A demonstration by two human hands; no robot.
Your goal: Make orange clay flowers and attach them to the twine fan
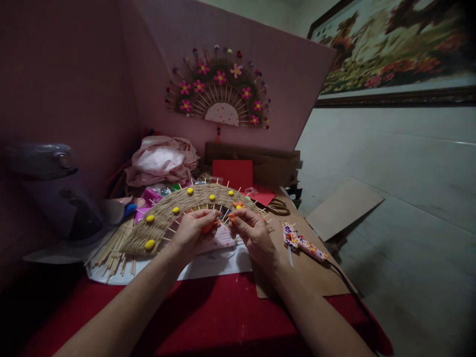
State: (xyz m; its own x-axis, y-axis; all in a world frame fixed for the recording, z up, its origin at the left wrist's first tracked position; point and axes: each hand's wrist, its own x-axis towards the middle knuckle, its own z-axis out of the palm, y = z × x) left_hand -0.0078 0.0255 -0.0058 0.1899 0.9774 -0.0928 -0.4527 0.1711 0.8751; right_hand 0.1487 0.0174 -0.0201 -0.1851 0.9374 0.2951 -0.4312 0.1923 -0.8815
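Observation:
My left hand (pixel 195 229) is closed around small orange pieces, of which only a part shows below the fingers. Between the thumb and finger of my right hand (pixel 253 234) is a small orange piece (pixel 231 216) that looks like a petal. Both hands hover close together in front of a half-round fan (pixel 167 213) of twine woven over thin sticks. Several yellow dots (pixel 149 244) sit on its band, and beside one at the right are orange petals (pixel 237 204). My hands cover part of the fan's pale dotted base (pixel 223 238).
Right of the fan, a glue gun with a flower-patterned cover (pixel 305 247) lies on cardboard (pixel 316 277). Loose sticks (pixel 115 248) lie at the left. Behind are pink cloth (pixel 161 161) and red card (pixel 232 172). A finished flowered fan (pixel 219 91) hangs on the pink board.

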